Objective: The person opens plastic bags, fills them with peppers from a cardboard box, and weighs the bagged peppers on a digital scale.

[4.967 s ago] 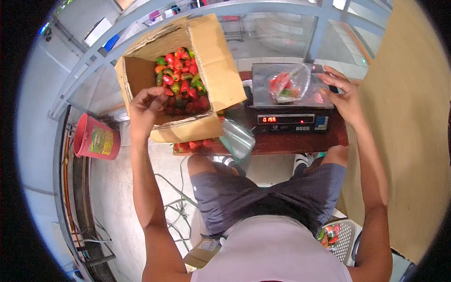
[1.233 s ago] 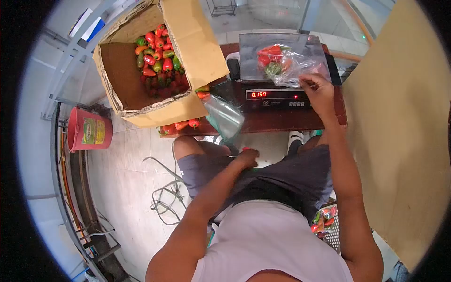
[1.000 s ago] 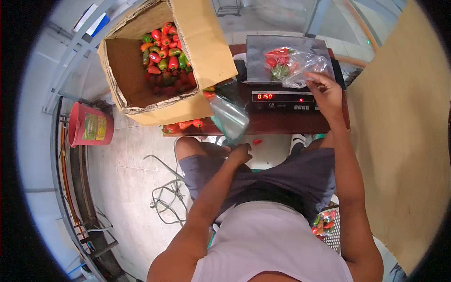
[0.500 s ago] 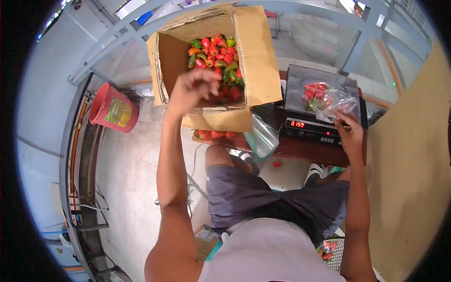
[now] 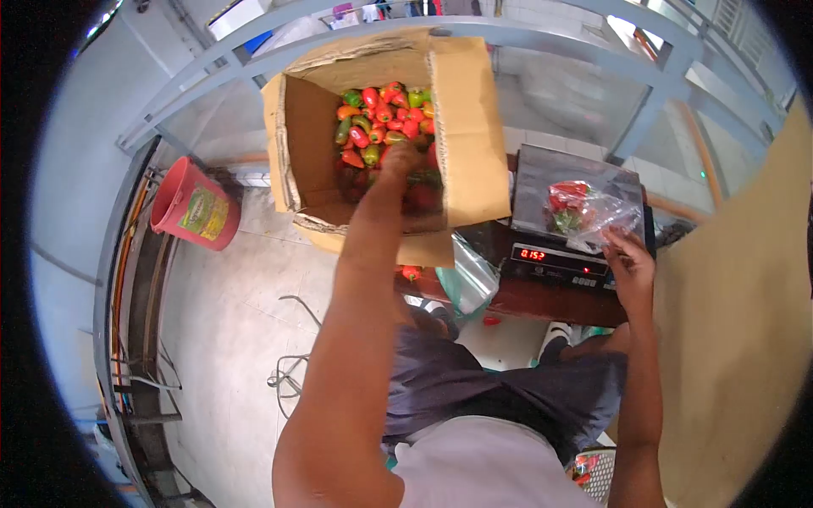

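My left hand [image 5: 405, 161] reaches down into the open cardboard box [image 5: 476, 127], among red, green and orange peppers [image 5: 373, 118]. Its fingers are hidden by the hand itself and the peppers. At the right, my right hand [image 5: 628, 254] pinches the edge of a clear plastic bag [image 5: 605, 216]. Red and green peppers [image 5: 569, 201] show inside this bag, which lies on the metal plate of a digital scale [image 5: 533, 169]. Red digits glow on the scale's display [image 5: 532, 254].
An empty-looking clear bag [image 5: 467, 275] hangs over the front edge of the dark red bench [image 5: 542, 303]. The pink bucket [image 5: 196, 207] stands at the left. Beside my right arm rises a tan board [image 5: 728, 339]. A white basket [image 5: 600, 474] holds peppers below.
My left hand has risen from between my legs and gone into the box of peppers. My right hand keeps its pinch on the bag. A red pepper now lies on the floor.
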{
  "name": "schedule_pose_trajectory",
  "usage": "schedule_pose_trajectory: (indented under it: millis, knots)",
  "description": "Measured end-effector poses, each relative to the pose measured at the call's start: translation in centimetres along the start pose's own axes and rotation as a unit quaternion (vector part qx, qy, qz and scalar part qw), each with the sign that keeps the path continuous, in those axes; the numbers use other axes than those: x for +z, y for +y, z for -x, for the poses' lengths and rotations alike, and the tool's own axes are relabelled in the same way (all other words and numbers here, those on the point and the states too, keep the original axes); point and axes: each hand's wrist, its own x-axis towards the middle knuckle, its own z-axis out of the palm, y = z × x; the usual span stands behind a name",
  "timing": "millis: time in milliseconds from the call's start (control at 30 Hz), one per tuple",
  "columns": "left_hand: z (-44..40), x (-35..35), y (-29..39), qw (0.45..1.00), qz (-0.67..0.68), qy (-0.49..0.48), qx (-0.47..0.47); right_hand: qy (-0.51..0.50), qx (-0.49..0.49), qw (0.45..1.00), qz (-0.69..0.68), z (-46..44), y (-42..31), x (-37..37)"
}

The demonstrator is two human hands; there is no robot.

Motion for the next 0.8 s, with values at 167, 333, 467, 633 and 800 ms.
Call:
schedule_pose_trajectory:
  millis: [167,333,467,633,800]
  knots:
    - [6.7,-11.4,0.0,0.947,0.307,-0.018,-0.092,0.003,-0.023,1.000,0.010,-0.5,-0.4,-0.3]
    - [21.7,-21.5,8.5,0.685,0.662,0.294,0.075,0.006,-0.016,1.000,0.025,-0.7,0.9,-0.3]
    - [32.4,-20.0,17.6,0.808,0.467,0.213,0.290,-0.009,-0.038,0.997,0.073,-0.4,-1.1,-0.8]
    - [29.5,-13.8,28.7,0.828,0.404,0.117,0.370,-0.052,-0.053,0.994,0.077,-0.6,-3.8,-0.9]
    - [26.7,-15.3,32.6,0.831,0.439,0.157,0.305,-0.049,-0.103,0.983,0.141,-3.5,-5.4,-2.4]
